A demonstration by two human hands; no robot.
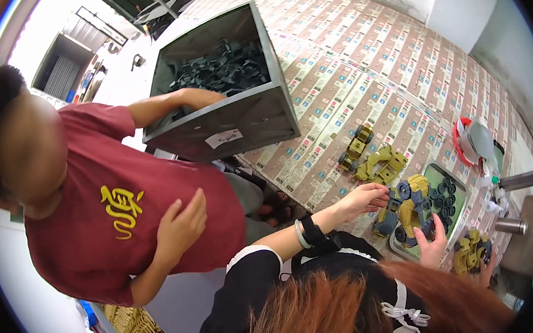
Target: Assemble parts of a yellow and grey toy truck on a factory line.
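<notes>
An olive-yellow and dark grey toy truck with dark wheels is over the near-left edge of a green tray. From below, my right hand grips the truck's near end, thumb and forefinger on either side. Beside the truck's left side is my left hand, its fingertips pressed together; what they pinch is hidden. Black toy wheels lie in the tray. Farther left on the table are a yellow toy vehicle and a yellow toy body. Hair covers most of my right arm.
A co-worker in a maroon shirt reaches into a large grey bin of black parts at left. Another person's hand is by a yellow toy vehicle at right. A red-rimmed container and metal cylinder stand beyond the tray.
</notes>
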